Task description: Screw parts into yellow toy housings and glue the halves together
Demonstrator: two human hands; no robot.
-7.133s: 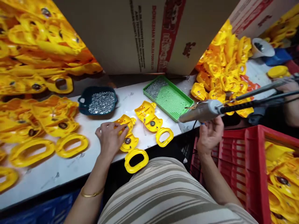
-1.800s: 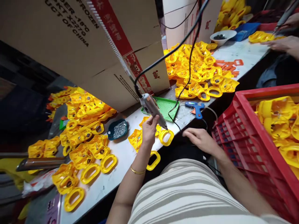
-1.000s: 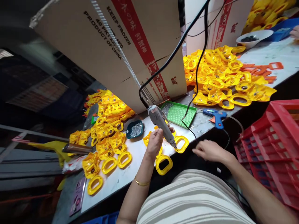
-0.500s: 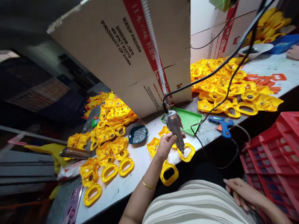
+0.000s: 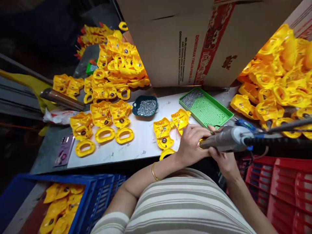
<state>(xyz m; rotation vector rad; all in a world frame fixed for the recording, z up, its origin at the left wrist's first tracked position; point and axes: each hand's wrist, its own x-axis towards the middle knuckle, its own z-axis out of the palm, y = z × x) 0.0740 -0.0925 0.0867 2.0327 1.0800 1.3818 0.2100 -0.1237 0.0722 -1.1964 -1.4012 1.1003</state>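
A grey electric screwdriver (image 5: 225,139) lies nearly level in front of my body, its nose pointing left and its cable end towards the right. My left hand (image 5: 192,143) is closed around the nose end. My right hand (image 5: 224,159) is closed against the body from below and behind; the tool partly hides its fingers. A sliver of yellow plastic shows at the nose, too covered to make out. Just left of my hands, two yellow plastic shells (image 5: 162,132) with wires lie on the white board (image 5: 138,143). A yellow oval ring (image 5: 167,153) is partly behind my left forearm.
A dark dish of screws (image 5: 146,108) and a green tray (image 5: 207,109) stand farther back. Yellow parts are heaped left and right (image 5: 270,87) of a cardboard box (image 5: 180,42). A blue glue gun (image 5: 246,125) is half hidden. Blue (image 5: 97,188) and red (image 5: 275,185) crates flank me.
My right hand has come up from my lap to the screwdriver. The screwdriver has swung from upright to nearly level. The view has turned left and down.
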